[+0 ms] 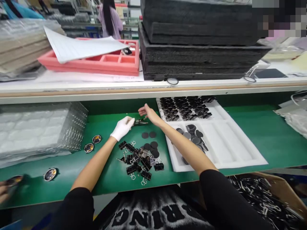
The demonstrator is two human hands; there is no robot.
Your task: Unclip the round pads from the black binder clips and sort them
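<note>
My left hand, in a white glove, is at the back of the green bench with its fingers closed on a black binder clip. Just above and to the right of that clip is my bare right hand, fingers stretched out and pointing left; I see nothing in it. Two black discs lie below the hands. Nearer to me is a loose heap of black binder clips with silver handles, and several more black discs lie at its upper right edge.
At right, a white foam tray bears rows of clips and a pile of discs. Clear plastic trays stand at left, near round badge-like pieces. Another person's hand shows at far left. A shelf edge crosses above; a carton of clips sits lower right.
</note>
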